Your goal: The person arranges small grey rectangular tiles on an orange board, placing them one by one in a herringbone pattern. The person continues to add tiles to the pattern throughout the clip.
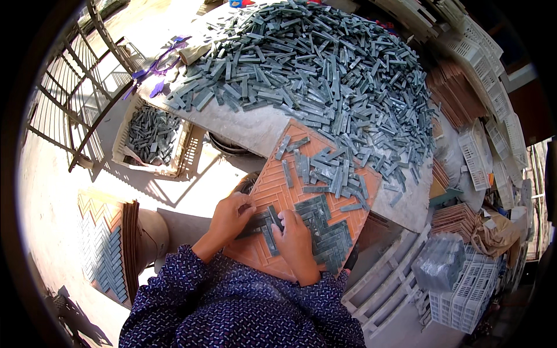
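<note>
An orange tray (246, 255) with a raised herringbone grid lies tilted in front of me, its far end on the table. Dark green stone strips (331, 238) fill part of the grid on the right, and loose strips are heaped on its far half. My right hand (295, 240) is over the middle of the tray, thumb and fingers closed on a stone strip (274, 216) at the edge of the pattern. At the tray's left side my left hand (232, 217) is curled with thumb and fingertips together; what they hold, if anything, is too small to make out.
A large pile of stone strips (325, 64) covers much of the pale table (243, 127). At left are a crate (125, 139) of strips, a stack of trays (127, 249) with a filled one on top, and a metal rack (69, 87). White crates (464, 290) stand at right.
</note>
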### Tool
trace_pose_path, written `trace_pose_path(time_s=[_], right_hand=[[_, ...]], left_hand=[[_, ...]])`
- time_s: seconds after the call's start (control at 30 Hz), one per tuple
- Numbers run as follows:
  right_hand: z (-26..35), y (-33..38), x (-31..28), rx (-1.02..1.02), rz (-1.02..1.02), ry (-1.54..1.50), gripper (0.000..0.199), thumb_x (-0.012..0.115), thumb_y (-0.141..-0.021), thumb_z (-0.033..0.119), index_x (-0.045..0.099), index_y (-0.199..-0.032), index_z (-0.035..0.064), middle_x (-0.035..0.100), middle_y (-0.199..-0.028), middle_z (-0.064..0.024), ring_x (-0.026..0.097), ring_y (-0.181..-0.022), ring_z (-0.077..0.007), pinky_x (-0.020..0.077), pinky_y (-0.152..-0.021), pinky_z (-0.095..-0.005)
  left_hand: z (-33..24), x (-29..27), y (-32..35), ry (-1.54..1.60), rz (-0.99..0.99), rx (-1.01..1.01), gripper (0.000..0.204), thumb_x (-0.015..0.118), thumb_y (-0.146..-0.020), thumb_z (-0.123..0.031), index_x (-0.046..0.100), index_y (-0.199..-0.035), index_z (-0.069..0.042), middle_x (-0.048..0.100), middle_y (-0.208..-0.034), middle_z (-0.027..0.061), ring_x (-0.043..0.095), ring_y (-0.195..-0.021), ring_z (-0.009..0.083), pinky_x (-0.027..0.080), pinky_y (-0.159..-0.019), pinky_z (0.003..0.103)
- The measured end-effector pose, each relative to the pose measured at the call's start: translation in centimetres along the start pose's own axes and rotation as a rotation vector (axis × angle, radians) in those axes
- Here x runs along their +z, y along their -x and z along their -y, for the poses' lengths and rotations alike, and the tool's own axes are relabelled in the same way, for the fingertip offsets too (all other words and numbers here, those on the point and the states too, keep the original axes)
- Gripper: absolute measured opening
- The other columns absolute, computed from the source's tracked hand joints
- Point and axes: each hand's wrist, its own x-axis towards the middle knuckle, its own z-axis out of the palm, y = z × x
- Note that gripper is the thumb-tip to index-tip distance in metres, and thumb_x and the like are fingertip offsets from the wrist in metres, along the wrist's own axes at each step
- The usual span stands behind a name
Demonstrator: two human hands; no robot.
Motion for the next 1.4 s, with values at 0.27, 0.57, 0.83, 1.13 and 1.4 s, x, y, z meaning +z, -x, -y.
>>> trace_pose_path(time_s=[0.27, 0.57, 0.83, 1.13, 1.4], right_hand=[[0.7, -0.1, -0.6, -0.010, 0.093, 0.092, 0.032, 0.068, -0.079, 0.013, 0.055, -0.108, 0.0077, 0.059, -0.091, -0.0144, 0.062, -0.078, -0.0352, 0.0510, -0.062, -0.0436], [0.4, -0.7, -1.1, -0.040, 0.166, 0.101, 0.038, 0.066, -0.080, 0.010, 0.059, -0.117, 0.0094, 0.059, -0.093, -0.0146, 0.062, -0.079, -0.0339, 0.0508, -0.065, -0.0413], [-0.1, -0.7, -1.3, -0.052, 0.134, -0.004, 0.041, 0.066, -0.080, 0.008, 0.057, -0.121, 0.0072, 0.060, -0.096, -0.0155, 0.062, -0.078, -0.0319, 0.0509, -0.067, -0.0385], [-1.4, -0.5, -2.5, -0.058, -0.102, -0.234, 0.026, 0.068, -0.081, 0.003, 0.063, -0.107, 0.0001, 0.062, -0.081, -0.0128, 0.061, -0.064, -0.0191, 0.0479, -0.059, -0.0290], [-1.5, -1.0, -2.0, -0.065, -0.126, -0.259, 0.020, 0.066, -0.082, 0.001, 0.064, -0.101, -0.0019, 0.063, -0.080, -0.0128, 0.060, -0.063, -0.0167, 0.0468, -0.056, -0.0275]], left_hand=[[-1.1, 0.0, -2.5, 0.001, -0.034, 0.126, 0.011, 0.066, -0.079, -0.008, 0.064, -0.087, -0.001, 0.061, -0.077, 0.0140, 0.061, -0.068, 0.0296, 0.048, -0.063, 0.035], [-2.2, 2.2, -8.3, -0.269, 0.018, 0.603, 0.035, 0.063, -0.074, -0.001, 0.063, -0.108, -0.006, 0.059, -0.109, 0.0095, 0.056, -0.099, 0.0290, 0.048, -0.081, 0.035], [-1.9, 1.9, -10.6, -0.553, 0.152, 0.757, 0.038, 0.065, -0.071, -0.004, 0.063, -0.109, -0.005, 0.058, -0.112, 0.0073, 0.054, -0.103, 0.0262, 0.048, -0.088, 0.034], [-2.8, -1.1, -6.2, -0.365, 0.184, 0.557, 0.021, 0.069, -0.073, -0.012, 0.060, -0.091, -0.006, 0.058, -0.091, 0.0082, 0.056, -0.090, 0.0279, 0.049, -0.077, 0.038], [0.7, 0.0, 0.3, -0.276, -0.011, 0.374, 0.025, 0.071, -0.072, -0.007, 0.064, -0.096, -0.006, 0.058, -0.089, 0.0095, 0.057, -0.087, 0.0296, 0.049, -0.075, 0.038]])
